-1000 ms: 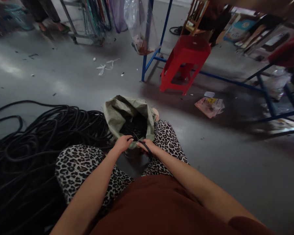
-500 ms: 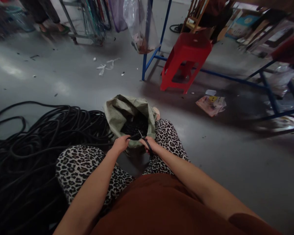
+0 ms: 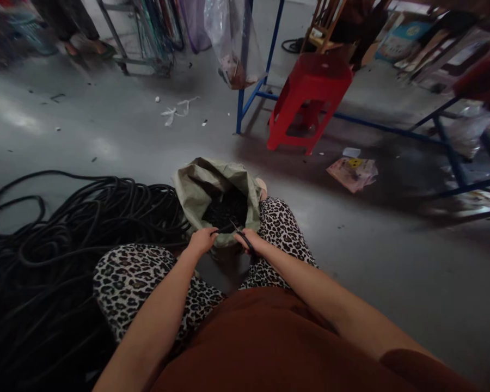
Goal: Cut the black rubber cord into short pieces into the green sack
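Note:
My left hand [image 3: 203, 241] is closed on a black cord, whose short end points right over the rim of a pale green sack [image 3: 190, 190]. My right hand [image 3: 251, 241] is closed around the handles of dark scissors [image 3: 247, 242]; their blades meet the cord end just right of my left hand. Inside the sack lie many small dark pieces [image 3: 226, 207], too dim to make out singly. From my left hand the cord runs left towards a big tangled heap of black cord [image 3: 85, 212] on the floor.
A red stool [image 3: 314, 92] stands ahead by a blue metal frame [image 3: 240, 111] with a clear bag [image 3: 232, 54] hanging on it. A pink packet [image 3: 353, 173] lies on the floor at right. A person's feet [image 3: 90, 50] are at the back left, beside a wheeled rack [image 3: 141, 62].
The scissor blades look closer together and sit slightly lower and further right. Both hands have otherwise barely moved.

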Motion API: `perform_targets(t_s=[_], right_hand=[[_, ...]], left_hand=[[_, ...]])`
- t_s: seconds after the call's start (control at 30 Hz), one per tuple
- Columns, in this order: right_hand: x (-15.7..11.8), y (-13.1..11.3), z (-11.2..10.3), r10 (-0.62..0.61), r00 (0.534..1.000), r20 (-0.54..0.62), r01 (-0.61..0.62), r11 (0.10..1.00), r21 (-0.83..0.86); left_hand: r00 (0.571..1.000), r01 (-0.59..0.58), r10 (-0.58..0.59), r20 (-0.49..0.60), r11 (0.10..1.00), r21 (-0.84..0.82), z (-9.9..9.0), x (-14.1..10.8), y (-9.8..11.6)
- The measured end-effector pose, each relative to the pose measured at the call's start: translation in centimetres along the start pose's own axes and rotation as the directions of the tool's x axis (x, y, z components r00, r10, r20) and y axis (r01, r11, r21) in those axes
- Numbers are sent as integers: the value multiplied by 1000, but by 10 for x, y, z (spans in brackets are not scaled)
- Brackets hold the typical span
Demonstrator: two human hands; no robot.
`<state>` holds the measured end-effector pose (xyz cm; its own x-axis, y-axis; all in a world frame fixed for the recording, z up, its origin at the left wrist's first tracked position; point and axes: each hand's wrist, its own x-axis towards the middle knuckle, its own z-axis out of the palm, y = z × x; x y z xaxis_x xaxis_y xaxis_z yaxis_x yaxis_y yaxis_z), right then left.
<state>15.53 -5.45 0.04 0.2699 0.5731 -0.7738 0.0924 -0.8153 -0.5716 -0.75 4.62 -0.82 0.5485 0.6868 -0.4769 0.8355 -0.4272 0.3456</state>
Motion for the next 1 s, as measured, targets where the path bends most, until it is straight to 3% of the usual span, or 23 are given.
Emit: perform_targets(t_s=[0.2,0.57,0.77,1.0], right_hand=[[1,-1,-2,-36,999,38,38,997,-70],[-2,-3,-5,5,997,74,-1,999,-46],[-7,-4,-9,-32,980,195,26,999,31],[-12,-5,-12,-78,954,291,58,995,78]], left_hand=[[1000,12,-13,26,1000,24,1,1,-1],[997,71,-71,7,997,-21,-5,-2,0],[995,51,-58,-79,996,-79,-10,0,1],[995,2,-11,-95,995,-101,-13,-1,6]])
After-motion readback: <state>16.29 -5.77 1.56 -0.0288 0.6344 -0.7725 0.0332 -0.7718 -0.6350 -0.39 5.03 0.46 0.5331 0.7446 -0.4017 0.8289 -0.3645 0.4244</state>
